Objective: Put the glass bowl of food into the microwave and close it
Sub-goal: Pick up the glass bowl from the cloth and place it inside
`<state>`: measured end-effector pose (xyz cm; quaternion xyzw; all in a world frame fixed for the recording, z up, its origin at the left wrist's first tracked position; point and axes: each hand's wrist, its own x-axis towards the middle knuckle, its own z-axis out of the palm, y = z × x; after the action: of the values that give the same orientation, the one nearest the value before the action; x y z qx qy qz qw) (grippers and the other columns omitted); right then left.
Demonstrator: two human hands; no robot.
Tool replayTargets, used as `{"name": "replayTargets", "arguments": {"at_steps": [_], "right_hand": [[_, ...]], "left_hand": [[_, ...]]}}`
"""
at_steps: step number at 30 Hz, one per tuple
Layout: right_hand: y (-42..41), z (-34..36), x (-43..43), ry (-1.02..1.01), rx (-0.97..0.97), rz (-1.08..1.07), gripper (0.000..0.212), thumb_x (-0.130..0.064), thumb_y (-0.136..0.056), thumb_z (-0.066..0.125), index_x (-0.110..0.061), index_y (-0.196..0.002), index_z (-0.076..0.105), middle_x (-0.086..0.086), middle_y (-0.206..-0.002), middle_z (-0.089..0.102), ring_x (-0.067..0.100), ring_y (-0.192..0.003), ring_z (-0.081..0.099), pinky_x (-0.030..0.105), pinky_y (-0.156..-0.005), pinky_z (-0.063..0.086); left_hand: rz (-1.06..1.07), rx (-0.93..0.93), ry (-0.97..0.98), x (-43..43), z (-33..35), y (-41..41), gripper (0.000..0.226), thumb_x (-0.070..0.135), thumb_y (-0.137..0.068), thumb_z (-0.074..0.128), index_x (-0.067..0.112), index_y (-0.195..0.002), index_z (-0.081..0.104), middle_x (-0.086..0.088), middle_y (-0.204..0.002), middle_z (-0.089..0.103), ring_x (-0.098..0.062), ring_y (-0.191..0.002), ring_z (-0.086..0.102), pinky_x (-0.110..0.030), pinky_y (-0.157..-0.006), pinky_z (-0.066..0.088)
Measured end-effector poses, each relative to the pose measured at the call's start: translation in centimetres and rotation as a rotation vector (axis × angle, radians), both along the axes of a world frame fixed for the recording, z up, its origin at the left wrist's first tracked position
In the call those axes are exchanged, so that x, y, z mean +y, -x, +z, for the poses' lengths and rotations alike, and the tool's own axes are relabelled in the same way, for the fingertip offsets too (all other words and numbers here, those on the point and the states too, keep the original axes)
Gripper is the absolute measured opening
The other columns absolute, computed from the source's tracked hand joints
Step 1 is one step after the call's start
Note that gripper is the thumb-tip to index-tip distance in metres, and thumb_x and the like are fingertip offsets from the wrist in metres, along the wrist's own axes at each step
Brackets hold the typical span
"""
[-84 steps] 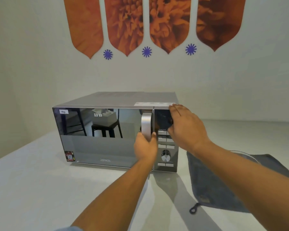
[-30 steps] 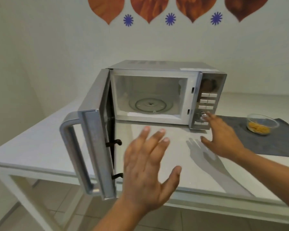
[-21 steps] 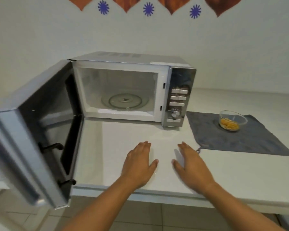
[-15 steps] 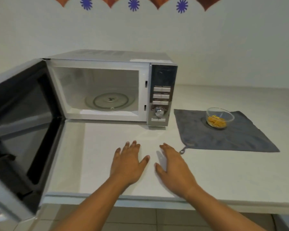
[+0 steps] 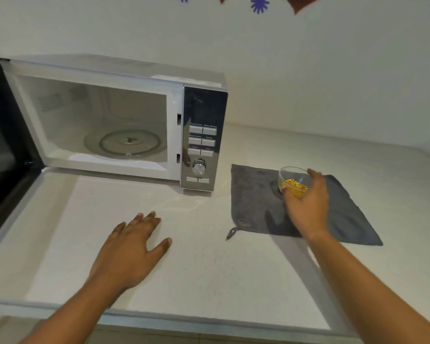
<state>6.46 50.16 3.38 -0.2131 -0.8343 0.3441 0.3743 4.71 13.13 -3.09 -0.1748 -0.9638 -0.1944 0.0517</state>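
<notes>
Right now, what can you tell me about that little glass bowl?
The glass bowl is small, round and clear, with yellow-orange food pieces in its bottom. It sits upright on a grey cloth to the right of the open microwave. The right hand curls around its near side.

Bare counter (image 5: 196, 256) fronts the microwave (image 5: 104, 120); its door (image 5: 3, 145) swung fully left.

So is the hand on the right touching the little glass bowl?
Touching. The head view shows the right hand wrapped around the glass bowl, thumb and fingers against its sides.
</notes>
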Motion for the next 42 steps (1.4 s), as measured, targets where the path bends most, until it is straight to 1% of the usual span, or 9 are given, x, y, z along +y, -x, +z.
{"name": "replayTargets", "arguments": {"at_steps": [5, 13, 20, 24, 27, 31, 34, 37, 42], "right_hand": [[1.9, -1.4, 5.1, 0.180, -0.169, -0.027, 0.083, -0.048, -0.074, 0.076, -0.019, -0.142, 0.038, 0.012, -0.143, 0.047, 0.034, -0.126, 0.048, 0.056, -0.102, 0.041], [3.1, -2.4, 7.6, 0.102, -0.228, -0.024, 0.051, -0.053, -0.073, 0.076, -0.016, -0.105, 0.065, 0.011, -0.106, 0.069, 0.028, -0.093, 0.062, 0.038, -0.077, 0.050], [0.3, -1.8, 6.2, 0.002, -0.214, 0.075, 0.037, -0.055, -0.066, 0.079, -0.022, -0.074, 0.066, -0.003, -0.066, 0.067, 0.015, -0.063, 0.062, 0.027, -0.051, 0.040], [-2.1, -0.7, 2.4, -0.028, -0.238, 0.220, 0.037, -0.063, -0.061, 0.076, -0.029, -0.071, 0.066, -0.011, -0.059, 0.067, 0.004, -0.059, 0.062, 0.025, -0.048, 0.042], [-3.4, 0.2, -1.5, 0.059, -0.235, 0.409, 0.031, -0.050, -0.054, 0.082, -0.030, -0.073, 0.068, -0.014, -0.063, 0.072, -0.006, -0.054, 0.062, 0.013, -0.050, 0.046], [-3.3, -0.2, -8.2, 0.310, -0.266, 0.700, 0.037, -0.025, -0.038, 0.087, -0.012, -0.067, 0.069, 0.005, -0.074, 0.077, 0.002, -0.063, 0.068, 0.012, -0.060, 0.052], [-2.8, -0.7, -12.8, 0.397, -0.312, 0.842, 0.047, -0.032, -0.030, 0.090, -0.012, -0.067, 0.071, -0.004, -0.086, 0.078, 0.006, -0.081, 0.072, 0.020, -0.071, 0.057], [-1.0, -0.2, -15.7, 0.374, -0.294, 0.893, 0.053, -0.047, -0.032, 0.088, -0.018, -0.072, 0.071, -0.008, -0.091, 0.076, 0.012, -0.087, 0.073, 0.030, -0.074, 0.060], [3.7, 2.4, -19.3, 0.318, -0.092, 0.981, 0.048, -0.047, -0.051, 0.086, -0.022, -0.088, 0.070, -0.001, -0.091, 0.075, 0.016, -0.080, 0.071, 0.032, -0.071, 0.059]], "left_hand": [[0.008, -0.009, -0.024, -0.1, 0.0, 0.1, 0.073, 0.071, -0.089, 0.030, 0.032, -0.151, 0.030, 0.014, -0.159, 0.023, -0.006, -0.147, 0.017, -0.034, -0.119, 0.013], [0.023, -0.034, -0.024, 0.1, 0.5, 0.0, 0.078, 0.076, -0.083, 0.026, 0.035, -0.149, 0.032, 0.015, -0.158, 0.026, -0.007, -0.146, 0.022, -0.036, -0.119, 0.016], [0.018, -0.061, -0.069, 0.2, 0.9, -0.1, 0.074, 0.075, -0.085, 0.034, 0.036, -0.147, 0.035, 0.017, -0.157, 0.028, -0.002, -0.143, 0.022, -0.033, -0.118, 0.015], [0.021, -0.083, -0.185, -0.7, 1.1, 0.0, 0.065, 0.065, -0.088, 0.050, 0.033, -0.144, 0.042, 0.020, -0.155, 0.032, 0.007, -0.137, 0.020, -0.026, -0.118, 0.015], [0.008, -0.153, -0.239, -0.7, 1.5, -0.1, 0.074, 0.069, -0.079, 0.059, 0.036, -0.143, 0.041, 0.024, -0.153, 0.033, 0.009, -0.136, 0.020, -0.024, -0.117, 0.014], [-0.014, -0.310, -0.548, -0.5, 3.1, -0.3, 0.100, 0.067, -0.052, 0.084, 0.055, -0.137, 0.034, 0.030, -0.144, 0.042, 0.013, -0.129, 0.037, -0.026, -0.111, 0.035], [-0.166, -0.342, -0.588, -0.2, 4.3, -0.1, 0.128, 0.060, -0.041, 0.093, 0.060, -0.143, 0.015, 0.037, -0.144, 0.036, 0.018, -0.128, 0.036, -0.015, -0.105, 0.035], [-0.159, -0.322, -0.732, -0.3, 5.4, 1.0, 0.134, 0.044, -0.039, 0.099, 0.056, -0.143, 0.015, 0.035, -0.141, 0.039, 0.014, -0.128, 0.039, -0.008, -0.096, 0.039], [-0.033, -0.136, -0.878, -1.9, 7.2, 4.5, 0.133, 0.045, -0.033, 0.097, 0.053, -0.142, 0.021, 0.024, -0.138, 0.048, 0.002, -0.126, 0.048, -0.024, -0.101, 0.047]]}}
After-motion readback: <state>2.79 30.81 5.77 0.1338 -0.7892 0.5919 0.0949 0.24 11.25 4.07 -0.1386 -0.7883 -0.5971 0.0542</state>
